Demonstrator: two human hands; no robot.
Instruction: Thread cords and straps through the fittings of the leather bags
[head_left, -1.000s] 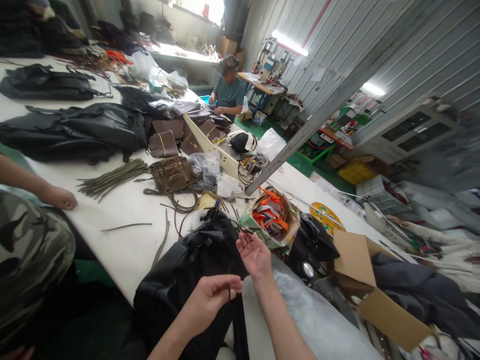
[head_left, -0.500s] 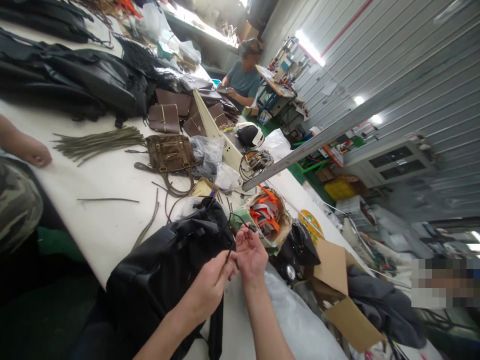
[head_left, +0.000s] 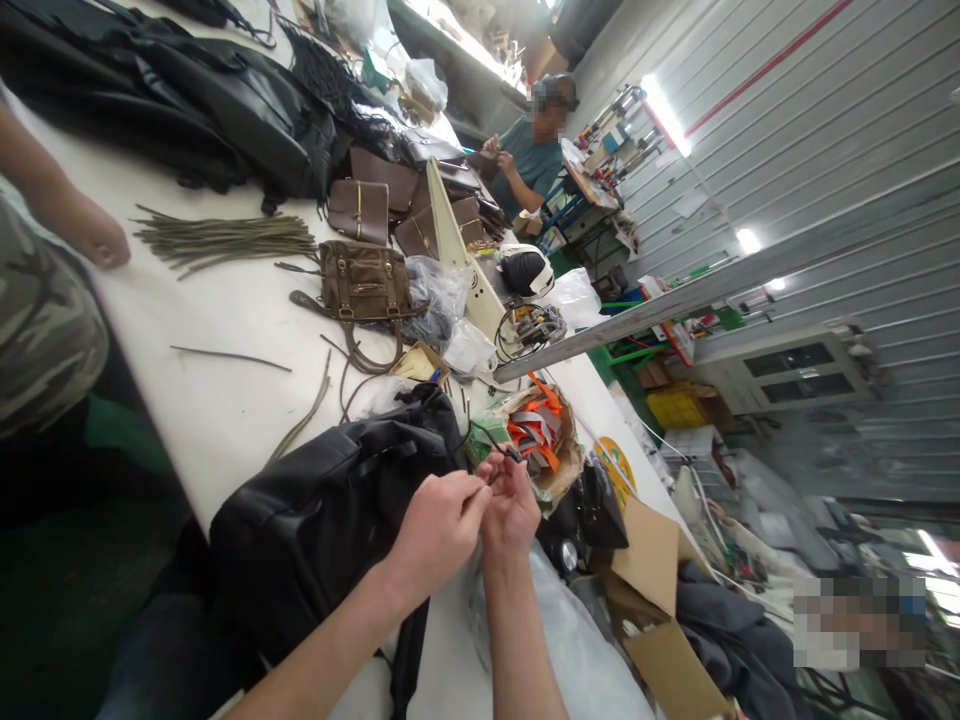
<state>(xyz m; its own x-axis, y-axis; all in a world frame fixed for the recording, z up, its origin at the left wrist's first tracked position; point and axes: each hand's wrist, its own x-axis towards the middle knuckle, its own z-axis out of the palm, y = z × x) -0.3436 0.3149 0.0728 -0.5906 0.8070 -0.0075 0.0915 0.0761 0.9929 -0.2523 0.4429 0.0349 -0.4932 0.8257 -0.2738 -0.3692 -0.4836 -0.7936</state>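
A black leather-like backpack lies on the white table in front of me. From its upper right side a thin black cord arcs over to my hands. My right hand is turned palm up, its curled fingers around the dark end of the cord. My left hand is closed in a pinch, its fingertips touching the right hand's fingers. What lies between the left fingertips is mostly hidden. Below the hands hangs a black strap.
Behind the backpack sit a brown handbag, a bundle of olive strips and a bag of orange and grey strips. An open cardboard box stands right. A person's hand rests at left; another person works behind.
My left hand has moved up and right, closing against the right hand's fingers; the dark piece in its pinch is now covered. The view has shifted slightly.
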